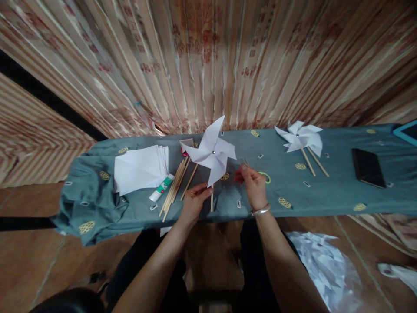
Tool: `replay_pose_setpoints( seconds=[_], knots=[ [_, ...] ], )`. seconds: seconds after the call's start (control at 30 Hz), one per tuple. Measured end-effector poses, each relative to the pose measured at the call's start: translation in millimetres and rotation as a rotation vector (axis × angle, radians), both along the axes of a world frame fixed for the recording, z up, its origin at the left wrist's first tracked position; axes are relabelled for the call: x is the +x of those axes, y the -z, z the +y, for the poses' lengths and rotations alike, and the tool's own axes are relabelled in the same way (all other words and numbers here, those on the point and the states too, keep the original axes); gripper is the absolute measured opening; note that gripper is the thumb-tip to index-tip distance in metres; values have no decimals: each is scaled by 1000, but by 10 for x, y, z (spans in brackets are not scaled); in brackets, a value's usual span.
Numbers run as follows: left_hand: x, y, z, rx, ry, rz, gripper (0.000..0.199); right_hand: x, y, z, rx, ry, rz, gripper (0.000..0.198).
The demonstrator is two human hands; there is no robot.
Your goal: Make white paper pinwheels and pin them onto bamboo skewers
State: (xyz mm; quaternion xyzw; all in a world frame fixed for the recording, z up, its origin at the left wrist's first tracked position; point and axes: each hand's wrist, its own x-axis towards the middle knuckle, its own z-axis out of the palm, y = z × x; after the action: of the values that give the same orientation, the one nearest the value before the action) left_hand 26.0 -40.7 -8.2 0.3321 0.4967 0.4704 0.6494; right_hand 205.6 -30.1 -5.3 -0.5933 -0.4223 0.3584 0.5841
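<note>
A white paper pinwheel [215, 157] with a shiny pin head at its centre stands over the middle of the table. My left hand [194, 201] is closed around its wooden stick [212, 204], just below the lowest blade. To the right of the pinwheel, my right hand [254, 184] has its fingers drawn together, their tips slightly blurred. Whatever they may hold is hidden. Beside and partly behind that hand, scissors with a green handle [266, 177] lie on the cloth.
Left on the cloth-covered table [260, 204] are white paper sheets [140, 167], a glue stick [162, 188], several wooden sticks [174, 189] and a small box [185, 147]. Finished pinwheels [301, 137] and a dark phone [368, 167] lie right. A plastic bag [325, 269] sits below.
</note>
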Motion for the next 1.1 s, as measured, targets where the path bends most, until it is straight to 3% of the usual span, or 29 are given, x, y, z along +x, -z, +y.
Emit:
replay_pose_setpoints(
  seconds=[0.07, 0.17, 0.77, 1.1],
  knots=[
    [-5, -8, -10, -8, 20, 10, 20, 114, 34, 55, 46, 145, 37, 39],
    [-6, -17, -26, -21, 47, 31, 23, 210, 83, 129, 140, 207, 99, 40],
    [-36, -14, -17, 26, 69, 107, 24, 143, 12, 124, 28, 108, 234, 30],
    [-16, 4, 1, 15, 32, 130, 27, 7, -36, 65, -57, 6, 355, 37]
  ],
)
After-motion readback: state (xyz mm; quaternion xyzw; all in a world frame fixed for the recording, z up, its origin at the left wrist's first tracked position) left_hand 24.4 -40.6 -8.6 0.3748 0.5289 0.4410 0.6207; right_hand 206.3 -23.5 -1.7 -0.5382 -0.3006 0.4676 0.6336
